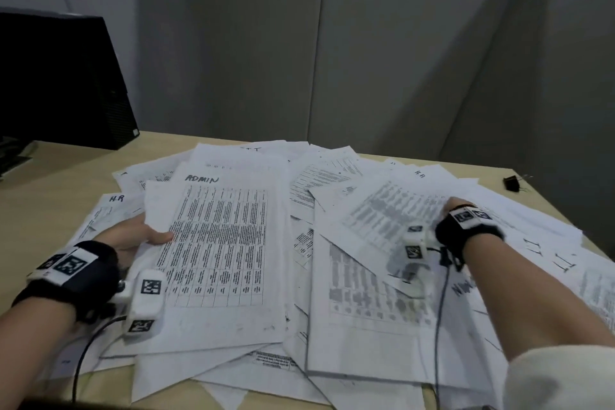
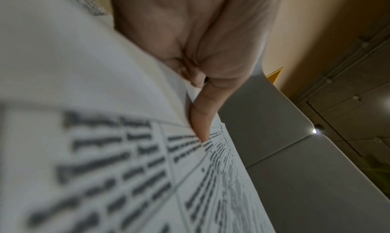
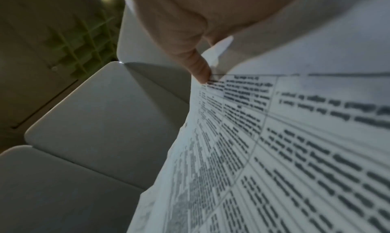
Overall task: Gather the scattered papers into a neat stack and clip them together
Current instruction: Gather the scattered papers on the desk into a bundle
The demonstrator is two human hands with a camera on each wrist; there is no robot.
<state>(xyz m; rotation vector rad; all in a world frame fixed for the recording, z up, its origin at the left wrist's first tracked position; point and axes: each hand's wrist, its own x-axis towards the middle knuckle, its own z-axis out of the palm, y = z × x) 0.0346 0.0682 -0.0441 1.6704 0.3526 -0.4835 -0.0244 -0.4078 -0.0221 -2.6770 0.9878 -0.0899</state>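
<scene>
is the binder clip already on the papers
No, the binder clip lies alone on the table, clear of the scattered papers.

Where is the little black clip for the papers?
In the head view, the black binder clip sits on the bare table at the far right, just beyond the scattered papers and past the right hand.

Thin matt white printed papers point(image 1: 219, 243), some creased and faintly smudged. Pale wood-look desk point(image 1: 50, 183), smooth, low sheen. Black binder clip point(image 1: 512, 184), dark body with wire handles. Matt black computer tower point(image 1: 63, 76). Smooth grey matt partition panels point(image 1: 382, 43). Black cloth wrist straps point(image 1: 96, 263) carrying white plastic tags.
</scene>
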